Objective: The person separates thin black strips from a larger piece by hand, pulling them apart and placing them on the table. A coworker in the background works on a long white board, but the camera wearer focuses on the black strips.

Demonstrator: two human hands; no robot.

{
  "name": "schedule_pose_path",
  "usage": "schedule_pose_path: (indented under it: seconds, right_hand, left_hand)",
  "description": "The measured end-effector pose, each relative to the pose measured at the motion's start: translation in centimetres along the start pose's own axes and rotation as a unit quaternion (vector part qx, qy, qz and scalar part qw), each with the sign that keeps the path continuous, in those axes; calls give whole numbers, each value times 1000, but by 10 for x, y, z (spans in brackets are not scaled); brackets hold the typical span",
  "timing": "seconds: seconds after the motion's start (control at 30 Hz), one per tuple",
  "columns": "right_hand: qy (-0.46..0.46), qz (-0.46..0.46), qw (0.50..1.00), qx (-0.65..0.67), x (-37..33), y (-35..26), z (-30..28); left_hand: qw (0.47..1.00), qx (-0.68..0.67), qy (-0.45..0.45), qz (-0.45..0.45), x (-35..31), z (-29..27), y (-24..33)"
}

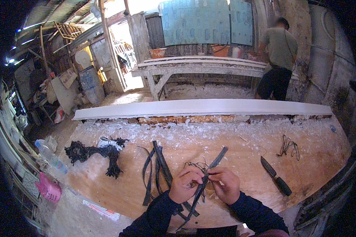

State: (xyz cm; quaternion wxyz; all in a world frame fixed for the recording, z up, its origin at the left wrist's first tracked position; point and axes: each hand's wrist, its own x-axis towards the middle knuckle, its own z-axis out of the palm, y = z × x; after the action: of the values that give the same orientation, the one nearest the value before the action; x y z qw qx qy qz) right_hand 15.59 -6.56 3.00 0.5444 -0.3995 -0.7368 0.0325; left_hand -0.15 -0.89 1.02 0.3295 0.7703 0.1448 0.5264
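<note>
My left hand (184,183) and my right hand (227,185) meet above the near middle of a wooden table (241,158). Between their pinched fingers they hold a long black strip (218,157), rubber-like, slanting from upper right down toward me. Thin dark cords (196,164) show in a tangle around my fingers; whether either hand grips them is hard to make out. Several similar black strips (164,164) lie just left of my left hand. Right of my right hand rests a knife (276,176) with dark blade and handle. Beyond it is a loose bunch of thin cords (289,148).
A tied black cord bundle (83,152) with a pale tie (108,142) lies at the left. Along the far edge runs a long white moulding (201,108) amid white flakes. A plastic bottle (50,155) and pink basket (49,188) are at left. A person (280,51) stands at the back bench (209,67).
</note>
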Motion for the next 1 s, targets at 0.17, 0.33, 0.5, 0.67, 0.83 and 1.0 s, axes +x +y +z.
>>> schedule_pose_path:
  seconds: [0.17,0.33,0.5,0.67,0.83,1.0]
  right_hand:
    - [1,-9,1000,9,1,6,-3]
    - [-36,-14,999,32,-2,9,-3]
    - [36,133,971,197,-4,3,7]
    - [69,280,895,340,2,-1,9]
    - [16,375,826,420,10,7,0]
    - [7,387,813,435,8,13,-1]
  left_hand:
    - [978,-124,-13,-168,-2,-4,13]
    - [928,-248,-7,-277,5,-2,13]
    - [900,-264,8,-346,6,-1,15]
    - [911,-267,32,-312,6,3,12]
    - [912,-252,22,-323,5,3,8]
    - [903,-270,16,-333,5,2,8]
